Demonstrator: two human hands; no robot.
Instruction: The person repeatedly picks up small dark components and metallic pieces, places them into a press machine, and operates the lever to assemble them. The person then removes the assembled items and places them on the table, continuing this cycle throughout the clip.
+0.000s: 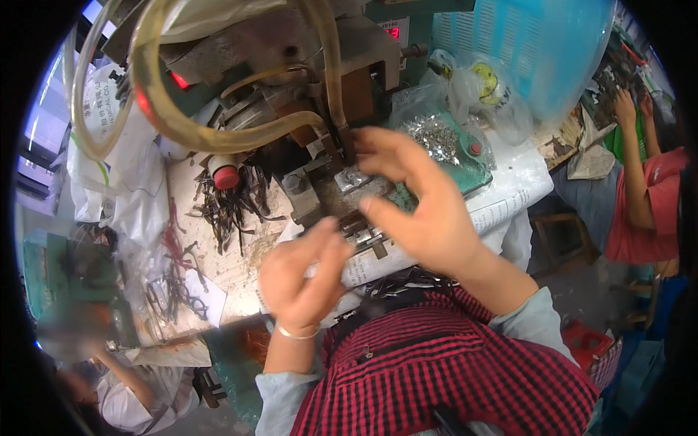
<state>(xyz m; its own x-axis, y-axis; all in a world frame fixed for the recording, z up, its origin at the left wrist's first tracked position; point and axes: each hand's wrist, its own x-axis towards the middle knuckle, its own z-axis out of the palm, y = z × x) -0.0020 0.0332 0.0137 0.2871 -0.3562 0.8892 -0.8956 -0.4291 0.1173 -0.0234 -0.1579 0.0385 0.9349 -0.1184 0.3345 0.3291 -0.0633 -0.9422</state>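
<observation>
My left hand (304,275) is at the front of a small bench press-like machine (363,51), with its fingers curled together. Whatever they pinch, if anything, is hidden. My right hand (429,200) reaches in from the right, thumb and fingers spread apart. Its fingertips are beside the machine's narrow metal tip (342,145), though touching or apart I cannot tell. Under that tip sits a small shiny metal plate (350,179) on a worn metal fixture (302,196). Thick yellowish hoses (218,138) loop down to the tip.
Dark thin strips (240,211) lie in a heap beside a red button (226,177). On the right, a clear bag of small shiny parts (434,138) rests on a green box (476,174). A blue basket (523,43) stands behind. Other people sit at both sides.
</observation>
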